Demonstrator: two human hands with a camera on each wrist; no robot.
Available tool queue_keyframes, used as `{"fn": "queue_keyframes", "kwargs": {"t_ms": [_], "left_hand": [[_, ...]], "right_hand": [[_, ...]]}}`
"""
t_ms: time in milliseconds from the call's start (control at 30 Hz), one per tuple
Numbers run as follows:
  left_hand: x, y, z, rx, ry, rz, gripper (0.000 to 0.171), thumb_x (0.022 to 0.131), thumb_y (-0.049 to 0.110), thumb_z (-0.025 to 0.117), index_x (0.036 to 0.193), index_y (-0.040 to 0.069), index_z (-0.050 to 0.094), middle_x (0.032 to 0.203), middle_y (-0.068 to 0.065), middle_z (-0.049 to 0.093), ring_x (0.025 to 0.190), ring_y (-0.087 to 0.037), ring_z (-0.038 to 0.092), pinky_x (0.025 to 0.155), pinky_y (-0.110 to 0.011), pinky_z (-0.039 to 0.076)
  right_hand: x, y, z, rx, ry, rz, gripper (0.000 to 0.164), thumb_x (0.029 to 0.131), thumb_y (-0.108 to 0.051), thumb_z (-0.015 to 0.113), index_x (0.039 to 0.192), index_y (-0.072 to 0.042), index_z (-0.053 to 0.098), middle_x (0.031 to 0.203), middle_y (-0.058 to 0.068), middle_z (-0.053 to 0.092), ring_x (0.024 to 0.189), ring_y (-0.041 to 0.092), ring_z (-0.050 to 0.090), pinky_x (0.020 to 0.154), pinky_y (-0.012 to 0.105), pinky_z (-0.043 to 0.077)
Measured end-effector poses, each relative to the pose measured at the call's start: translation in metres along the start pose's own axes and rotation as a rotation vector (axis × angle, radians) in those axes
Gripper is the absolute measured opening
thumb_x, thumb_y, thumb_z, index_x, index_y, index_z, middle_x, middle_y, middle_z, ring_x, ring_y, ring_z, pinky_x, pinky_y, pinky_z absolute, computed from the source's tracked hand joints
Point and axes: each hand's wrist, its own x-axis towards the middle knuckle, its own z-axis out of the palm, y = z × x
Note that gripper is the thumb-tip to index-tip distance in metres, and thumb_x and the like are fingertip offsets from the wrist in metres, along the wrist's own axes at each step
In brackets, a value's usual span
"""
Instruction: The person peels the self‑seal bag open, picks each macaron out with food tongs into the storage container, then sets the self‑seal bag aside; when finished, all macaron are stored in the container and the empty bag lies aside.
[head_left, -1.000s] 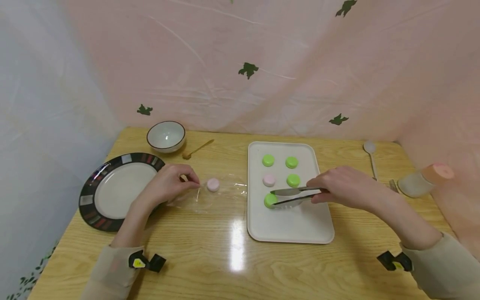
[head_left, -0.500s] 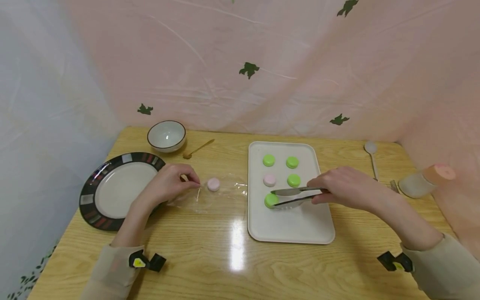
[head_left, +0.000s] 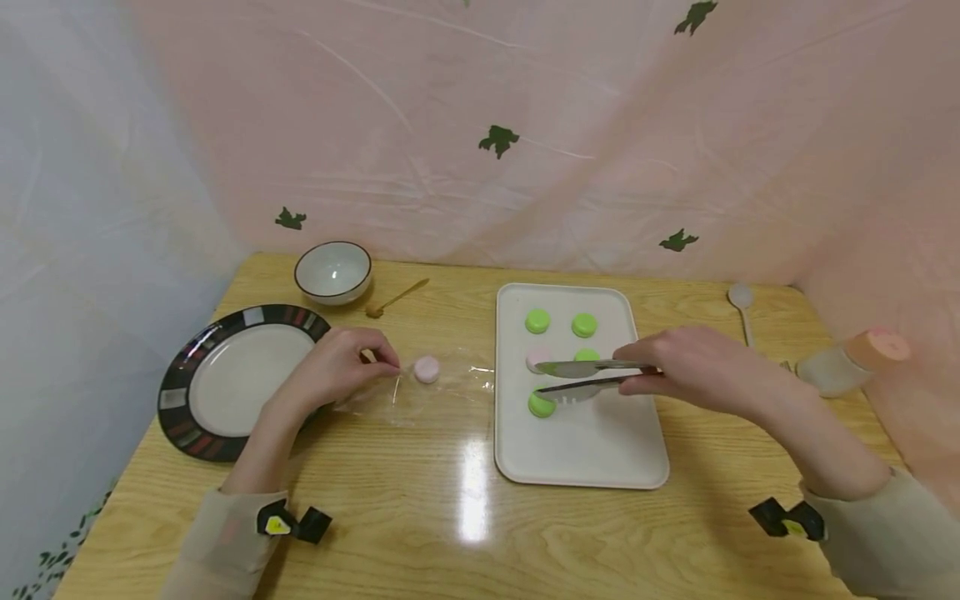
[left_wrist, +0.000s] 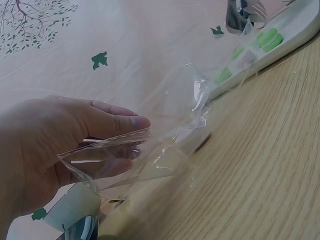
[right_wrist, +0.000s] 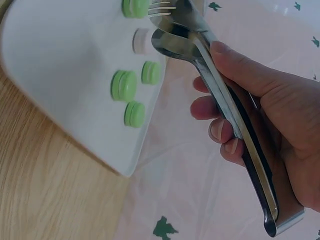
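My left hand (head_left: 341, 367) pinches the edge of a clear plastic bag (left_wrist: 175, 155) just above the wooden table. A pale pink macaron (head_left: 427, 369) shows at the bag, close to the fingertips. Over at the white tray (head_left: 585, 458), my right hand (head_left: 693, 367) grips metal serving tongs (right_wrist: 227, 105), one end fork-shaped and the other spoon-shaped. The tips are spread, with nothing between them, and overlap a second pink macaron (head_left: 533, 360) and the lower-left green macaron (head_left: 542, 405) in the head view. Several green macarons (right_wrist: 124, 85) lie on the tray, partly hidden by the tongs.
Left of the bag lies a large plate with a dark patterned rim (head_left: 176, 400). Behind it stand a white bowl (head_left: 333, 273) and a small golden spoon (head_left: 397, 298). A pale spoon (head_left: 741, 298) and a pink-lidded jar (head_left: 832, 371) sit at the right.
My right hand has moved the tongs slightly up and away from the lower-left green macaron, toward the pink one on the tray. My left hand and the bag stay put.
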Motion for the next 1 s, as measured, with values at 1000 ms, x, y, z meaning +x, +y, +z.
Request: {"fn": "queue_keyframes", "kwargs": {"t_ms": [1000], "left_hand": [[0.001, -0.002, 0.000, -0.005, 0.006, 0.001, 0.010, 0.081, 0.026, 0.074, 0.078, 0.033, 0.068, 0.076, 0.018, 0.066, 0.073, -0.003, 0.062, 0.068, -0.026, 0.049]], "right_hand": [[0.094, -0.061, 0.021, -0.116, 0.139, -0.141, 0.023, 0.087, -0.048, 0.061, 0.082, -0.025, 0.059, 0.059, -0.013, 0.046, 0.050, 0.007, 0.038, 0.046, 0.025, 0.032]]}}
